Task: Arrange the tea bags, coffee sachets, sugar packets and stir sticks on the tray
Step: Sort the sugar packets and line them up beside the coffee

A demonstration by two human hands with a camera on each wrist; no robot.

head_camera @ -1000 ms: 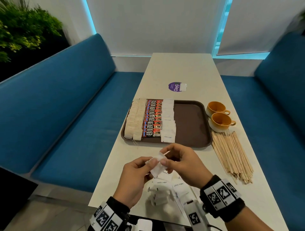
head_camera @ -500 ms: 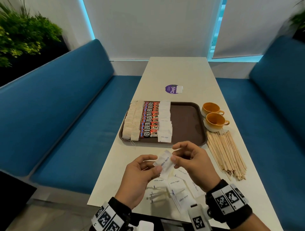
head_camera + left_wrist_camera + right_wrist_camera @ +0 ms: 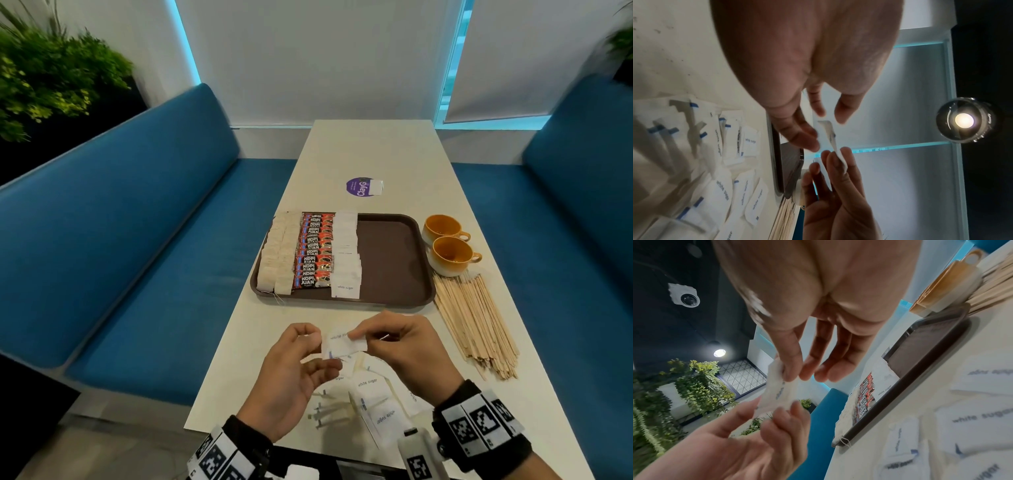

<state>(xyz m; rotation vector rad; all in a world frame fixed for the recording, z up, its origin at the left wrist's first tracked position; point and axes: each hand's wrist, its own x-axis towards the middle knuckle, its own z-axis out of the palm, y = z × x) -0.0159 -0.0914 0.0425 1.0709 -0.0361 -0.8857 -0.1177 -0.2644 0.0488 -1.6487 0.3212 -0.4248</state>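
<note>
Between both hands [image 3: 346, 356], sugar packet [image 3: 343, 343] crosswise.

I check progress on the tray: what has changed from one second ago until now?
The sugar packet was turned from hanging tilted to lying level, print upward, pinched between the left hand and the right hand. Nothing was released. The tray rows, stir sticks and loose packets stayed in place.
</note>
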